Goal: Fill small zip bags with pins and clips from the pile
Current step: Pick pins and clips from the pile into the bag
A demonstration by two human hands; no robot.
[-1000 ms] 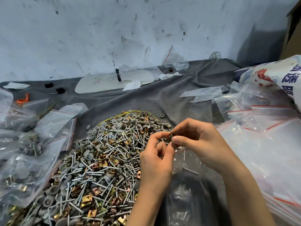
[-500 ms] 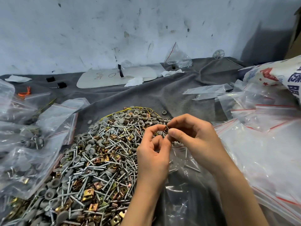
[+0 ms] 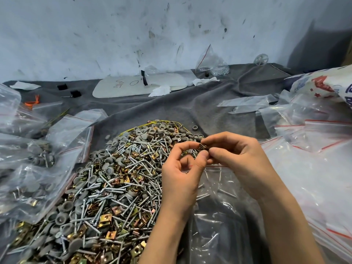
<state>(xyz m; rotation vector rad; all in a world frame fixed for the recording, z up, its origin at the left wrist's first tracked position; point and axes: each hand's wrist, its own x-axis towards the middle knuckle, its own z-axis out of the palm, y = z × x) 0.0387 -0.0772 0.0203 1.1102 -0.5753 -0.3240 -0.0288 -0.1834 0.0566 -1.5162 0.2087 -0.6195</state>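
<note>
Two grips pinch one clip (image 3: 203, 146) over the pile (image 3: 114, 178) edge.
Thumb and forefinger of left grip (image 3: 181, 174) and right grip (image 3: 238, 159) closed on the small brass clip; zip bag (image 3: 219, 221) lies under them, holding screws.

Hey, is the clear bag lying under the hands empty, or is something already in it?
Not empty: the clear bag shows several loose screws through its plastic.

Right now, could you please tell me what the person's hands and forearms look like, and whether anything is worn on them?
Both are bare. The left hand and right hand show no gloves, rings or watch, and the visible nails look short. The left forearm and right forearm are uncovered down to the bottom edge, so no sleeves show.
</note>
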